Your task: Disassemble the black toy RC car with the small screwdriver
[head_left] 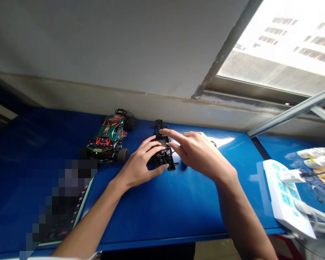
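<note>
A black plastic RC car chassis (162, 143) lies on the blue table, its far end pointing toward the wall. My left hand (141, 162) is closed around its left and near side, with the thumb at the near end and fingertips over the middle. From the right, my right hand (196, 150) grips the chassis between an extended index finger on the far part and a thumb at the right edge. The other right fingers are curled and partly hidden. To the left stands a green and orange RC car (112, 131) with black wheels.
A dark mat with a pale edge (83, 195), partly pixelated, lies at the left front. On the right are a white power strip (277, 202) with a plugged-in charger (291, 176), white bottles (314, 153) and a metal frame bar (292, 110). A wall and window border the back.
</note>
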The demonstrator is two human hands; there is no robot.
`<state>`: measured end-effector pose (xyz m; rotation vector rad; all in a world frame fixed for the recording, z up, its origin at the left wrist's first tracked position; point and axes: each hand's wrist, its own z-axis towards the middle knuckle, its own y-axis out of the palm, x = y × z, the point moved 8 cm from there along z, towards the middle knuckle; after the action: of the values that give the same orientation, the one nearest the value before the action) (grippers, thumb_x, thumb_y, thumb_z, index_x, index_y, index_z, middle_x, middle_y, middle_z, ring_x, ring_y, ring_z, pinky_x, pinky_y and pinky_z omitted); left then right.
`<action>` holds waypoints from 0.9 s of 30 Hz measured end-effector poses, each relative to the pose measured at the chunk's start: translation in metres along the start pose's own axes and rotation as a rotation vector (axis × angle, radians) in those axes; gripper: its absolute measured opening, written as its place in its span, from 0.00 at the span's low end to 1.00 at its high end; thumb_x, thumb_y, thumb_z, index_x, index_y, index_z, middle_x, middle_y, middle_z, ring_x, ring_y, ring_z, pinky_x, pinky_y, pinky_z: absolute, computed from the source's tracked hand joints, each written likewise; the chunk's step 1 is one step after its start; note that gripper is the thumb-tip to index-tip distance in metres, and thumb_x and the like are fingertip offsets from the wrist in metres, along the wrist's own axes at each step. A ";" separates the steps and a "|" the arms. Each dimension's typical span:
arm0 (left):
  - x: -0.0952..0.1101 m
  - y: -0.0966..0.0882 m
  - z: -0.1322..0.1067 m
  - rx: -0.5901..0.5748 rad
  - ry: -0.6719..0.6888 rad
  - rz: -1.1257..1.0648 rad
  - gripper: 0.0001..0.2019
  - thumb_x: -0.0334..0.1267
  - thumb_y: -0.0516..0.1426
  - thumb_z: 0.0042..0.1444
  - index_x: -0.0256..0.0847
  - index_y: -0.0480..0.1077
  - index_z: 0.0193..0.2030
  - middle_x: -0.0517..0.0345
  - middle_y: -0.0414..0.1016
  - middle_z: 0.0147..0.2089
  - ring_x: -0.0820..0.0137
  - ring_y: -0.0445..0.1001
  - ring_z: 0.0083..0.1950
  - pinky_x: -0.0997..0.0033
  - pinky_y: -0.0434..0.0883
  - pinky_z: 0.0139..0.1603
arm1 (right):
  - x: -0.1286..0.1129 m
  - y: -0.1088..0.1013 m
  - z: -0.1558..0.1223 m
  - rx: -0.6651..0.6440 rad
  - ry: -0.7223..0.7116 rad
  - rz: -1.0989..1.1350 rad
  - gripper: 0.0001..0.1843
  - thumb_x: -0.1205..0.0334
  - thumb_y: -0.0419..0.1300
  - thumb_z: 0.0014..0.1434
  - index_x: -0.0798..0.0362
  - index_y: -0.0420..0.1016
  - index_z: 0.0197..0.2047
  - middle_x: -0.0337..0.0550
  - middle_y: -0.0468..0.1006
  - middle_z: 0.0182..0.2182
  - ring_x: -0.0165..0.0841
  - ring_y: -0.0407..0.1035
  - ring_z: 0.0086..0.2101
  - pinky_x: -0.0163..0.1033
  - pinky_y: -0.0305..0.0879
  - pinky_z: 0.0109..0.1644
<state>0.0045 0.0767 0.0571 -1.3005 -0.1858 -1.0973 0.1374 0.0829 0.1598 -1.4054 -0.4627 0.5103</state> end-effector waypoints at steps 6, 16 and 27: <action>0.001 0.000 -0.001 -0.001 0.002 -0.002 0.25 0.53 0.64 0.64 0.45 0.73 0.63 0.49 0.73 0.70 0.47 0.56 0.80 0.41 0.64 0.77 | 0.002 -0.002 -0.002 -0.009 0.053 -0.014 0.21 0.53 0.53 0.77 0.47 0.69 0.69 0.44 0.84 0.33 0.36 0.74 0.30 0.38 0.50 0.33; 0.003 -0.001 0.000 0.001 0.005 -0.002 0.26 0.53 0.64 0.64 0.44 0.73 0.64 0.47 0.72 0.70 0.47 0.56 0.80 0.40 0.62 0.78 | -0.010 -0.003 -0.007 0.026 -0.094 0.064 0.37 0.72 0.51 0.73 0.46 0.47 0.80 0.44 0.82 0.40 0.37 0.74 0.39 0.38 0.61 0.41; -0.001 0.001 -0.001 -0.004 0.003 0.009 0.26 0.53 0.64 0.64 0.44 0.73 0.64 0.49 0.73 0.70 0.47 0.56 0.80 0.40 0.63 0.78 | 0.001 0.000 -0.004 -0.043 0.022 0.005 0.26 0.57 0.55 0.77 0.41 0.60 0.75 0.41 0.83 0.33 0.33 0.72 0.28 0.38 0.46 0.31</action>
<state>0.0047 0.0765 0.0553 -1.3023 -0.1755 -1.0922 0.1406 0.0809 0.1591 -1.4519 -0.4553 0.4911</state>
